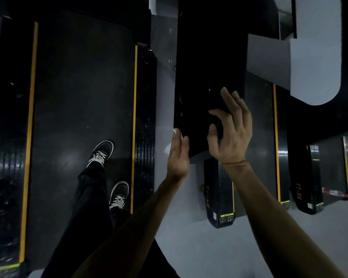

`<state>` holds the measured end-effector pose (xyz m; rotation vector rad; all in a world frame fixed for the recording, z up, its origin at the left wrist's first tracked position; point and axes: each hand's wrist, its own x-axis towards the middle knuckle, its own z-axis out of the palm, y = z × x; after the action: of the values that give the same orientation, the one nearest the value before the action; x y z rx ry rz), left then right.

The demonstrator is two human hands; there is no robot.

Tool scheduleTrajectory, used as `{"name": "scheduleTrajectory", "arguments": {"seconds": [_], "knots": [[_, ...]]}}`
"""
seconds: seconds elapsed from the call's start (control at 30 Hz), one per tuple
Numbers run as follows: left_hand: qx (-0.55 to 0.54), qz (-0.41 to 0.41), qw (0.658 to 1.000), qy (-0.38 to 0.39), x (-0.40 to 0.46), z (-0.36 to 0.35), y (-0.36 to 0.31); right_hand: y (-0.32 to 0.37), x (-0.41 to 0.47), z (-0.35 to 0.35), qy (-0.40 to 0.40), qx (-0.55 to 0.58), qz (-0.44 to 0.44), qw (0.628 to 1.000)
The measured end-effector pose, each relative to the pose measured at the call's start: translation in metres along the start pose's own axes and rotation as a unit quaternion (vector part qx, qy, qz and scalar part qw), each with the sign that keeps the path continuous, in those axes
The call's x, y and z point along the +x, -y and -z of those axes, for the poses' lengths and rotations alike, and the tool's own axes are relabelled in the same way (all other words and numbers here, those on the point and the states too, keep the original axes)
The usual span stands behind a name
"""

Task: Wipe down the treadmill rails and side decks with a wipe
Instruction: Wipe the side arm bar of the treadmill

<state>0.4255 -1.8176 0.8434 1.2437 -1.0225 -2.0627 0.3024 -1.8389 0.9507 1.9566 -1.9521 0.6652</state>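
Looking down from my head: my left hand (178, 155) lies flat, fingers straight, against the near-left corner of the black treadmill rail (209, 77), a bit of white wipe (176, 131) peeking out at my fingertips. My right hand (231, 129) hovers over the rail, fingers loosely spread, holding nothing. The rail looks glossy black with wet specks. My shoes (109, 171) stand on the belt (82, 87), beside the yellow-edged side deck (145, 127).
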Motion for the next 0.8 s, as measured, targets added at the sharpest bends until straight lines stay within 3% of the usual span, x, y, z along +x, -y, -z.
{"name": "scheduleTrajectory", "arguments": {"seconds": [0.23,0.57,0.8], "knots": [[-0.014,-0.142,0.99,0.021,-0.021,-0.01,-0.01,0.001,0.0,0.0,-0.005,-0.001,-0.002,1.0],[0.007,0.037,0.998,0.042,0.033,0.008,0.0,0.0,-0.001,0.0,-0.001,-0.001,-0.004,1.0],[-0.015,-0.047,0.998,0.027,-0.001,-0.001,-0.002,0.0,-0.002,-0.001,0.0,-0.004,-0.01,1.0]]}}
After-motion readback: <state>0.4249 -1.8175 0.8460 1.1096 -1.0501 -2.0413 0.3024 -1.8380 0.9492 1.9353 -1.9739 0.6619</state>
